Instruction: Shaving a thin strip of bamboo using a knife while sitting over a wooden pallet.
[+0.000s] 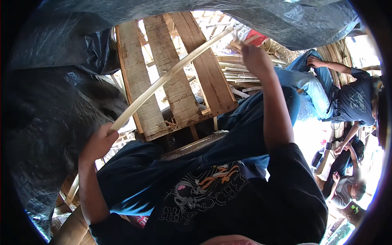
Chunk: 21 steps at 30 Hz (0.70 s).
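A long pale strip of wood or bamboo point(157, 83) slants across a slatted wooden pallet-like stand point(212, 77) before me. My left hand point(99, 142) is closed around the strip's lower left end. The far end reaches up and right, a little short of my right hand point(256, 59). That hand is raised to the right of the stand with its fingers curled into a fist. Short light-brown pieces show beside its fingertips, but whether it grips one of them I cannot make out.
Black plastic sheeting point(45, 122) hangs at the left and above. A pile of pale strips point(241, 73) lies beyond my right knee, near a red and white sack point(255, 37). At the right sit other people, one in jeans and a dark shirt point(355, 100).
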Tool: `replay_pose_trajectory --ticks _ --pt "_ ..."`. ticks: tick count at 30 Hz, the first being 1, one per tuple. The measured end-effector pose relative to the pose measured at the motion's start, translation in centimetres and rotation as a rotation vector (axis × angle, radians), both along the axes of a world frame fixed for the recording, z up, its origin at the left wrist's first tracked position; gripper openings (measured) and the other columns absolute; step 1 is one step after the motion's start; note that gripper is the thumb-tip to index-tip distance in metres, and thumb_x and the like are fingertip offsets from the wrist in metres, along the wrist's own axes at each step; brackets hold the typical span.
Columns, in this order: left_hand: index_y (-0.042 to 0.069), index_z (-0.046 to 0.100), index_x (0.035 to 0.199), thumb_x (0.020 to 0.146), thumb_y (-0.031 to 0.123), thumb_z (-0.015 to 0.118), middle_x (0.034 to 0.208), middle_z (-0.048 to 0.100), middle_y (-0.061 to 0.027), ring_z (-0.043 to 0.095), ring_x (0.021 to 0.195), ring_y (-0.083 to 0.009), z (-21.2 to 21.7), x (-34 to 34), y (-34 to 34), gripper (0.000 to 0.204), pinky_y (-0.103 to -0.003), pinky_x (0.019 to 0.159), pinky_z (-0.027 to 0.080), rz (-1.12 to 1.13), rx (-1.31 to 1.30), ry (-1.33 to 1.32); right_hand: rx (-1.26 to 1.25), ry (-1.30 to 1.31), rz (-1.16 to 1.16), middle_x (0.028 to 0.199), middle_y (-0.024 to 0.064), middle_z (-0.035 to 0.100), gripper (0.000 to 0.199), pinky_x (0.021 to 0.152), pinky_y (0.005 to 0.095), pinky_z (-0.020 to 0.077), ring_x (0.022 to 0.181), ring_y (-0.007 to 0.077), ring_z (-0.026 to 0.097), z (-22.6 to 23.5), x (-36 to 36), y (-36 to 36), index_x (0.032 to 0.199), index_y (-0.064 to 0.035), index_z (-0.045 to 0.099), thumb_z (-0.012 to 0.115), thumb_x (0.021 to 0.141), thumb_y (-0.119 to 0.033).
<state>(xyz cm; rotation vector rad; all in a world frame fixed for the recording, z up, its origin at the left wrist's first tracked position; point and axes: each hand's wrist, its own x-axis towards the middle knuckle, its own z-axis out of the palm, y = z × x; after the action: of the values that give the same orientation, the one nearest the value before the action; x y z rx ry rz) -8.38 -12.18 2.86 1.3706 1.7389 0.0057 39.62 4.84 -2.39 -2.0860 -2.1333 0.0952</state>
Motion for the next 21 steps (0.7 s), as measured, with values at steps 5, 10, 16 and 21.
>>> replay_pose_trajectory --ticks 5,10,16,21 --pt "-0.004 0.060 0.096 0.087 0.019 0.060 0.074 0.060 -0.0119 0.058 0.069 -0.0156 0.4 -1.3 0.1 0.025 -0.033 0.064 0.046 -0.067 0.124 0.094 0.308 0.479 0.084 0.068 0.0242 0.061 0.032 0.063 0.0526 0.0464 0.070 0.0447 0.062 4.2 -3.8 -5.6 0.089 -0.0021 0.057 0.046 0.099 -0.031" --pt "-0.005 0.059 0.097 0.087 0.020 0.061 0.077 0.061 -0.0225 0.060 0.067 -0.0289 0.8 0.4 1.8 0.028 -0.040 0.064 0.046 -0.075 0.155 0.072 0.110 0.528 0.153 0.066 0.0235 0.059 0.029 0.057 0.0519 0.0426 0.065 0.0456 0.059 0.0 -4.9 -5.7 0.085 -0.0013 0.054 0.052 0.097 -0.028" --pt "-0.002 0.060 0.100 0.086 0.021 0.063 0.089 0.063 -0.0262 0.061 0.085 -0.0437 1.4 1.4 2.6 0.027 -0.044 0.068 0.048 -0.143 0.299 0.197 0.027 0.458 0.276 0.064 0.0241 0.060 0.024 0.058 0.0521 0.0463 0.062 0.0439 0.061 -1.8 -5.5 -5.6 0.089 0.0005 0.055 0.054 0.095 -0.023" --pt "0.001 0.061 0.097 0.085 0.023 0.064 0.084 0.064 -0.0224 0.062 0.082 -0.0424 2.6 2.3 4.3 0.025 -0.045 0.067 0.048 -0.168 0.471 0.368 0.055 0.480 0.302 0.064 0.0235 0.060 0.025 0.057 0.0510 0.0473 0.064 0.0430 0.062 -2.5 -5.2 -5.1 0.090 -0.0008 0.057 0.058 0.093 -0.026"
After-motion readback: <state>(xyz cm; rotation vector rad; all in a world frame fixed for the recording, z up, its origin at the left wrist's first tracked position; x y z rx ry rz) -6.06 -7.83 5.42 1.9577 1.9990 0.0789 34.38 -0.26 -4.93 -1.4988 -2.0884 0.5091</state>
